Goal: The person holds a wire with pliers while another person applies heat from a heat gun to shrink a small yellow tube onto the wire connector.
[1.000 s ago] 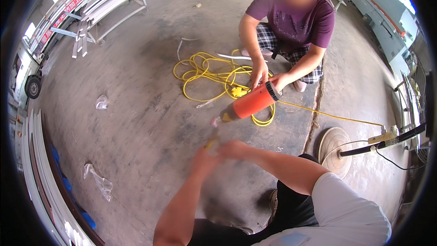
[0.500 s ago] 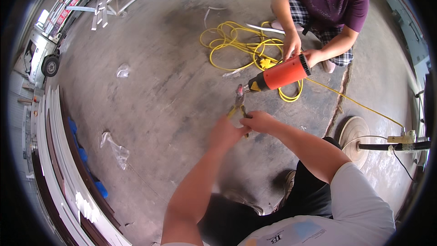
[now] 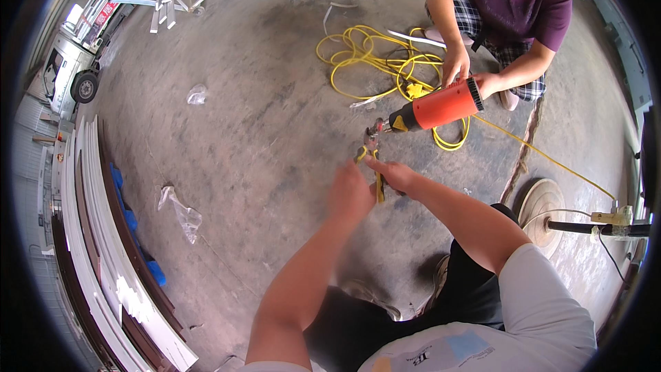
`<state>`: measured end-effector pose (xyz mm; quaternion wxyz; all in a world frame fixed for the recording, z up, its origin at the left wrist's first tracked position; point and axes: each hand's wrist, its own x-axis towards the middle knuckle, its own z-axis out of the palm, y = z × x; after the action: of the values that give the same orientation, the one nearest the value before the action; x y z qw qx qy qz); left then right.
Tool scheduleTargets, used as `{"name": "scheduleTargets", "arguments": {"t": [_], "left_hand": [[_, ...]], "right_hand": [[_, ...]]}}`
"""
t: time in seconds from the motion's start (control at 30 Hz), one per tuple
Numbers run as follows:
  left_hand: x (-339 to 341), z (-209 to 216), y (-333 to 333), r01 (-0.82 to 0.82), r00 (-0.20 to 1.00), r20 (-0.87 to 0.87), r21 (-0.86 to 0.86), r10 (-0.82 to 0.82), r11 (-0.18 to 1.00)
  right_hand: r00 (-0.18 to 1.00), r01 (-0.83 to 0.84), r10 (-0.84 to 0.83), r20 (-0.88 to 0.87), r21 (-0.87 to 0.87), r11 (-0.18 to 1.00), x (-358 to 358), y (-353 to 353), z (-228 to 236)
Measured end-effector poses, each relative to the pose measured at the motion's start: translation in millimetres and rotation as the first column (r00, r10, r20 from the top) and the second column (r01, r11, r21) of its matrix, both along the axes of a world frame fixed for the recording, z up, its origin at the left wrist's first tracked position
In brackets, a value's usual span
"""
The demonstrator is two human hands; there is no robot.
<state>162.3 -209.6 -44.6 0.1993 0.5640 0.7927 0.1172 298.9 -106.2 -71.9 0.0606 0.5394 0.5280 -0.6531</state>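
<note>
Both my hands are on a pair of pliers [image 3: 370, 140] with yellow and black handles, a little above the concrete floor. My left hand [image 3: 352, 191], smeared by motion, is closed at the left handle. My right hand [image 3: 396, 175] is closed round the right handle, its thumb near the pivot. The jaws are right at the metal tip of an orange-red cylindrical power tool [image 3: 441, 107] with a black nose, perhaps a hot-air gun. A small reddish bit [image 3: 379, 124] shows there, too small to name. A crouching co-worker's hands [image 3: 457, 66] hold the tool's rear.
A yellow cable [image 3: 358, 62] lies coiled beyond the tool, its line running right to a stand with a round base [image 3: 540, 208]. Long white and brown strips [image 3: 103, 255] lie along the left. Clear plastic scraps [image 3: 183, 215] are on the floor. A white truck [image 3: 65, 76] stands far left.
The scene has shifted slightly right and down in view. The plier handles have turned, the right one now pointing more toward me. The reddish bit at the tool's tip looks less bright.
</note>
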Motion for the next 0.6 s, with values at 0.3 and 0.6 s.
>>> {"name": "scheduleTargets", "arguments": {"t": [0.3, 0.6], "left_hand": [[0, -7, -3, 0.01, 0.99, 0.136, 0.128, -0.027, 0.992], [9, 5, 0, -0.115, 0.921, 0.387, 0.178, 0.038, 0.977]], "right_hand": [[0.968, 0.127, -0.168, -0.187, -0.211, 0.969, -12, -13, -17], [0.88, 0.132, -0.329, -0.344, -0.488, 0.863, -17, -14, -22]]}}
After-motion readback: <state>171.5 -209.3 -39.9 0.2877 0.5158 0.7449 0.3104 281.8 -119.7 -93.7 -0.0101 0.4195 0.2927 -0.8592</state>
